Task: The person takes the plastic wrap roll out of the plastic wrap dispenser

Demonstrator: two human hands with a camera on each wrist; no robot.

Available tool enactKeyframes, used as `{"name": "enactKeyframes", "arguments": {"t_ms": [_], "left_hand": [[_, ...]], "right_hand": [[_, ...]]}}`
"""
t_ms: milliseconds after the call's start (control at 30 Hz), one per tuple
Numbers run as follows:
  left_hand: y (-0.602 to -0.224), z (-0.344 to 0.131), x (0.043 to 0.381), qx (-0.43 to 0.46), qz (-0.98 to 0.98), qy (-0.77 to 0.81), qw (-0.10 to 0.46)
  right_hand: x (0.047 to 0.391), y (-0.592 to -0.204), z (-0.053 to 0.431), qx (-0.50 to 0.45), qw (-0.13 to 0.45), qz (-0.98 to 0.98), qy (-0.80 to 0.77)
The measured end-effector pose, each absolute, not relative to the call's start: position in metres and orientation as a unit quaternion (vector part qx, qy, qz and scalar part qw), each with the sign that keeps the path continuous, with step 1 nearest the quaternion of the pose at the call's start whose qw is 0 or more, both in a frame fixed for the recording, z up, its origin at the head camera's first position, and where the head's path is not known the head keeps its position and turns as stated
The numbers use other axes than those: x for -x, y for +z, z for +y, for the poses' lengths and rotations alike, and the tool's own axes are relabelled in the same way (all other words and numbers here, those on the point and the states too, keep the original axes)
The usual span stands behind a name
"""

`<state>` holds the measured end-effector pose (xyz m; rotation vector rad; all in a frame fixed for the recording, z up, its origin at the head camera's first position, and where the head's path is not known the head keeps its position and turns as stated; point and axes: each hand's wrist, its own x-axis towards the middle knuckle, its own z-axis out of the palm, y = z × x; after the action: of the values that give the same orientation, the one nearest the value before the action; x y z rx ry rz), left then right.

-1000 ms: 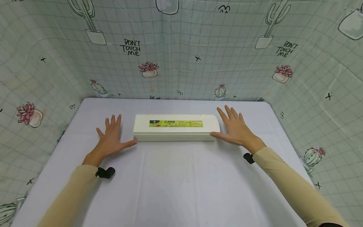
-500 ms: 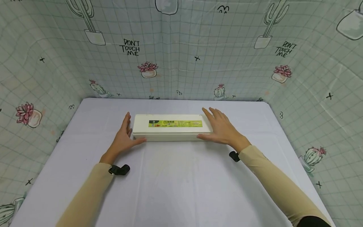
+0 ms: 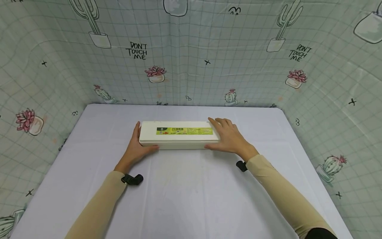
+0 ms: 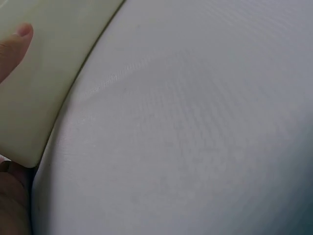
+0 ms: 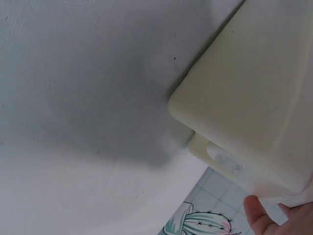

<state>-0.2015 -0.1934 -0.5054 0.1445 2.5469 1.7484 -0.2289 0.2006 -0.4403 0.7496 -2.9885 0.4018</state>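
A long white cling film box (image 3: 179, 137) lies on the table, a green and yellow label (image 3: 185, 131) on its lid. My left hand (image 3: 136, 148) grips its left end, thumb along the front and fingers behind that end. At the other end, my right hand (image 3: 230, 138) holds it with the thumb in front and the fingers over the far side. In the left wrist view the thumb (image 4: 14, 49) lies against the box's pale wall (image 4: 54, 73). A fingertip (image 5: 255, 210) shows below the box (image 5: 239, 93) in the right wrist view; the rest of that hand is mostly hidden.
White cloth covers the table (image 3: 179, 192). Behind it and at both sides hangs a pale green checked curtain (image 3: 191, 76) printed with cacti. A black wrist device (image 3: 132, 179) sits at the left cuff, another black device (image 3: 241, 166) at the right.
Both hands have moved inward from spread positions beside the box and closed round its ends. The box has stayed about where it was.
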Motion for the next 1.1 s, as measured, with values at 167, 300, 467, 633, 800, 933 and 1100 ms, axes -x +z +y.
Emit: {"name": "enactKeyframes", "arguments": {"t_ms": [167, 300, 467, 633, 800, 933, 1100], "left_hand": [[-0.506, -0.192, 0.202, -0.046, 0.825, 0.562, 0.024], [-0.508, -0.192, 0.201, -0.052, 0.821, 0.568, 0.017], [-0.51, -0.192, 0.198, -0.064, 0.819, 0.569, 0.016], [-0.511, -0.191, 0.198, -0.066, 0.822, 0.566, 0.017], [-0.511, -0.192, 0.198, -0.065, 0.817, 0.573, 0.013], [-0.51, -0.193, 0.199, -0.066, 0.811, 0.581, 0.012], [-0.504, -0.191, 0.196, -0.07, 0.809, 0.583, 0.015]], "right_hand": [[0.229, -0.444, 0.2, -0.244, 0.03, -0.958, 0.146], [0.228, -0.446, 0.2, -0.24, 0.024, -0.954, 0.179], [0.229, -0.448, 0.198, -0.242, 0.025, -0.95, 0.194], [0.23, -0.449, 0.196, -0.238, 0.035, -0.953, 0.184], [0.231, -0.451, 0.196, -0.238, 0.048, -0.953, 0.181], [0.232, -0.452, 0.196, -0.245, 0.06, -0.95, 0.183], [0.233, -0.452, 0.198, -0.244, 0.053, -0.951, 0.185]]}}
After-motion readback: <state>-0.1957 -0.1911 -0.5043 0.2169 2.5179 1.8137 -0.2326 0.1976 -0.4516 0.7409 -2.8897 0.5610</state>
